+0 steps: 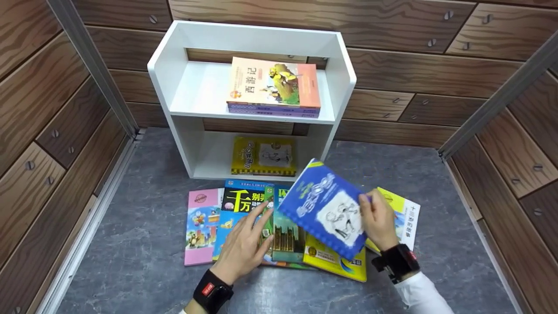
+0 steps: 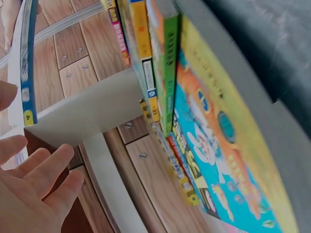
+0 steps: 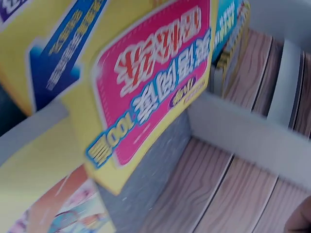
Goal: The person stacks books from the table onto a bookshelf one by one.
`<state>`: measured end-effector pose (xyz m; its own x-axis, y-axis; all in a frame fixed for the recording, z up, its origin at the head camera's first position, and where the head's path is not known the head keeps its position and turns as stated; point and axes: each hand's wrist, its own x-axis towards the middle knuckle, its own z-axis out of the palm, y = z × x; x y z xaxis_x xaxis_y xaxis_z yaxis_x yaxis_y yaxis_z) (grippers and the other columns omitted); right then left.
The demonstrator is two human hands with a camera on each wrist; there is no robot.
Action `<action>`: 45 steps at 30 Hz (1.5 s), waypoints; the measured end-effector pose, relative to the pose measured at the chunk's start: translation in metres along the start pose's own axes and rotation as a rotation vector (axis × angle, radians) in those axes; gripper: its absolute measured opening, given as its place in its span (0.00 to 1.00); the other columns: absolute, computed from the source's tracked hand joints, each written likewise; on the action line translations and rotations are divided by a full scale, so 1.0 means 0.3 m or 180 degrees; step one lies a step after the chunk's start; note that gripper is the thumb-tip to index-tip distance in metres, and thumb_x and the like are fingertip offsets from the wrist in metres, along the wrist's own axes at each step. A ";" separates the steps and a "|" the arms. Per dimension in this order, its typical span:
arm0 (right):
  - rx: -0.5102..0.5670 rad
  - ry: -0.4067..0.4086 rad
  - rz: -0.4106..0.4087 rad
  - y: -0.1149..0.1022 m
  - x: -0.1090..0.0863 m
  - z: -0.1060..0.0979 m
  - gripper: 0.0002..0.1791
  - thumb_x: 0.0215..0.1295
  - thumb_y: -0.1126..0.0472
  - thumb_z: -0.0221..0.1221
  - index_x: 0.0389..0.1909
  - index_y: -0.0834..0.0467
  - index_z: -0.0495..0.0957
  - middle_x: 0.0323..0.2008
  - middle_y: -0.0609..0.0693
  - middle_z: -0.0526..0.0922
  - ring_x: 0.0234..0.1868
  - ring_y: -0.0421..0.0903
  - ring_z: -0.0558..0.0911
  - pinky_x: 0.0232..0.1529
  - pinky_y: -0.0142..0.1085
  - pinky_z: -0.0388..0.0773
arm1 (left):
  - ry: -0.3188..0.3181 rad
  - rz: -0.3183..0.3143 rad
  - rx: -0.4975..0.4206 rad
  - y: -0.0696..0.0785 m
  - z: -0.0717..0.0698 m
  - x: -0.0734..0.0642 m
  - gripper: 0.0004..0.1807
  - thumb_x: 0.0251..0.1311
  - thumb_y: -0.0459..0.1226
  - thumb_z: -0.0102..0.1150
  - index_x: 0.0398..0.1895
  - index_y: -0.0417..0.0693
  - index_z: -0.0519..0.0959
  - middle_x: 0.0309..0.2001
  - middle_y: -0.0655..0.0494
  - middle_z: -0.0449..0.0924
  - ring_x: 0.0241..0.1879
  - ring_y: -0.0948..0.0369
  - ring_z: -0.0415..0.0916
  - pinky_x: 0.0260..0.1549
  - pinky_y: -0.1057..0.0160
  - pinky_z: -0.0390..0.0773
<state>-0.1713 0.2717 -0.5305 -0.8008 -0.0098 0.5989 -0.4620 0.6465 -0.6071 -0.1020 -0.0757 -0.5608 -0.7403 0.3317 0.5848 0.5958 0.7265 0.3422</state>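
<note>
Fingers of the right hand pinch the blue book by an edge in the head view, tilted near the shelf's lower front right corner, above the yellow book; the left hand lies spread. Left wrist: its spread fingers near the blue book. Right wrist: one fingertip, grip unseen, and the yellow book.

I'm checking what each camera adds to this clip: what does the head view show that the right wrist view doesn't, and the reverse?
Only the head view: the blue book gripped by the right hand, and the orange book topping the upper stack.
Only the right wrist view: the large pink panel on a yellow book.
Both: parts of the white shelf and the wood-patterned wall.
</note>
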 end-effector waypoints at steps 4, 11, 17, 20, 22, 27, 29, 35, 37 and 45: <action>0.0079 -0.0252 -0.0467 -0.037 -0.022 0.044 0.09 0.69 0.72 0.58 0.30 0.60 0.73 0.26 0.45 0.70 0.28 0.32 0.67 0.26 0.27 0.67 | -0.0066 -0.0113 -0.0145 0.003 -0.004 0.019 0.36 0.73 0.44 0.63 0.79 0.42 0.65 0.76 0.41 0.70 0.71 0.49 0.76 0.69 0.46 0.78; 0.0299 -0.0406 -0.0726 -0.084 -0.072 0.116 0.10 0.66 0.75 0.60 0.31 0.58 0.73 0.26 0.44 0.69 0.28 0.32 0.68 0.28 0.26 0.67 | -0.0215 -0.0471 -0.0493 0.010 0.007 0.017 0.41 0.76 0.48 0.59 0.83 0.40 0.56 0.76 0.38 0.70 0.71 0.46 0.75 0.69 0.44 0.78; 0.0570 -0.0348 -0.0644 -0.123 -0.102 0.147 0.13 0.64 0.79 0.60 0.30 0.58 0.73 0.24 0.44 0.69 0.27 0.32 0.68 0.27 0.24 0.65 | -0.0202 -0.0775 -0.1375 0.015 0.012 -0.001 0.43 0.77 0.45 0.58 0.85 0.41 0.49 0.77 0.37 0.64 0.65 0.47 0.79 0.60 0.49 0.86; 0.0602 -0.0421 -0.0523 -0.142 -0.104 0.145 0.13 0.66 0.77 0.61 0.30 0.57 0.74 0.24 0.44 0.69 0.27 0.32 0.67 0.27 0.24 0.64 | -0.0020 -0.0878 -0.1879 0.022 0.010 -0.007 0.41 0.76 0.40 0.59 0.84 0.42 0.52 0.77 0.38 0.65 0.67 0.48 0.77 0.63 0.50 0.84; 0.0584 -0.0464 -0.0460 -0.150 -0.101 0.141 0.13 0.67 0.75 0.62 0.30 0.56 0.75 0.25 0.43 0.69 0.27 0.31 0.67 0.27 0.24 0.64 | 0.0090 -0.0918 -0.2131 0.027 0.006 -0.008 0.39 0.76 0.37 0.59 0.84 0.43 0.54 0.78 0.39 0.65 0.69 0.50 0.76 0.65 0.52 0.83; 0.0643 -0.0562 -0.0391 -0.155 -0.087 0.129 0.11 0.69 0.73 0.64 0.31 0.53 0.78 0.28 0.42 0.73 0.29 0.33 0.71 0.30 0.24 0.69 | 0.0315 -0.0786 -0.2318 0.035 -0.002 -0.007 0.37 0.74 0.30 0.58 0.83 0.41 0.57 0.78 0.35 0.65 0.73 0.53 0.71 0.71 0.56 0.77; 0.0665 -0.0539 -0.0366 -0.154 -0.082 0.127 0.10 0.70 0.72 0.64 0.34 0.53 0.81 0.30 0.44 0.78 0.32 0.34 0.75 0.34 0.24 0.73 | 0.0417 -0.0666 -0.2343 0.034 -0.005 -0.005 0.37 0.74 0.28 0.57 0.83 0.39 0.58 0.77 0.34 0.65 0.73 0.54 0.72 0.70 0.58 0.78; 0.0840 -0.0419 0.0218 -0.155 -0.085 0.130 0.19 0.75 0.69 0.59 0.64 0.61 0.79 0.47 0.55 0.83 0.39 0.35 0.80 0.37 0.23 0.78 | 0.0891 -0.0260 -0.2115 0.027 -0.007 0.007 0.36 0.66 0.19 0.58 0.78 0.34 0.64 0.61 0.42 0.78 0.52 0.58 0.79 0.51 0.64 0.86; 0.1012 -0.0402 0.0520 -0.161 -0.091 0.136 0.26 0.78 0.69 0.56 0.74 0.62 0.70 0.54 0.59 0.81 0.41 0.34 0.80 0.37 0.23 0.79 | 0.1046 -0.0242 -0.2021 0.027 -0.006 0.009 0.35 0.64 0.18 0.58 0.76 0.32 0.66 0.54 0.45 0.79 0.43 0.59 0.77 0.43 0.66 0.84; 0.1345 -0.0535 0.1187 -0.192 -0.144 0.192 0.38 0.83 0.63 0.49 0.86 0.59 0.44 0.74 0.68 0.68 0.56 0.42 0.82 0.56 0.24 0.78 | 0.1221 -0.0770 -0.2248 0.032 0.005 0.008 0.34 0.72 0.21 0.53 0.80 0.34 0.60 0.67 0.35 0.72 0.61 0.69 0.76 0.55 0.70 0.84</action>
<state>-0.1322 0.1910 -0.5515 -0.9719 0.0168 0.2348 -0.2217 0.2697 -0.9371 -0.0985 -0.0670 -0.5573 -0.7916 -0.1052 0.6019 0.5836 0.1613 0.7958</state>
